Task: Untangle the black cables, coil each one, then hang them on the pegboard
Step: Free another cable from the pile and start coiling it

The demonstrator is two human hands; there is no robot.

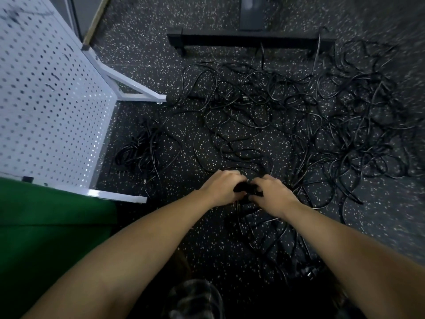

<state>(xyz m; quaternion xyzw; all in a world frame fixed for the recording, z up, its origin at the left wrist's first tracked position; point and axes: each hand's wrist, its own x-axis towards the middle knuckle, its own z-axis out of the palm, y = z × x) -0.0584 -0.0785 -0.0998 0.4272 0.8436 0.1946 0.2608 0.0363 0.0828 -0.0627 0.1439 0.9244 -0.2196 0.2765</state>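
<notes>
A big tangle of black cables [322,125] sprawls over the speckled floor ahead and to the right. My left hand [222,187] and my right hand [273,195] meet low in the middle, both gripping one black bundle of cable [246,189] between them, its loops hanging down beneath. A separate rough coil of black cable [138,149] lies on the floor by the foot of the white pegboard [46,100], which stands tilted at the left.
The pegboard's white frame legs [135,88] reach out over the floor. A green surface [46,226] fills the lower left. A black bar base [248,40] with a grey post stands at the back. A patterned shoe [195,298] shows at the bottom.
</notes>
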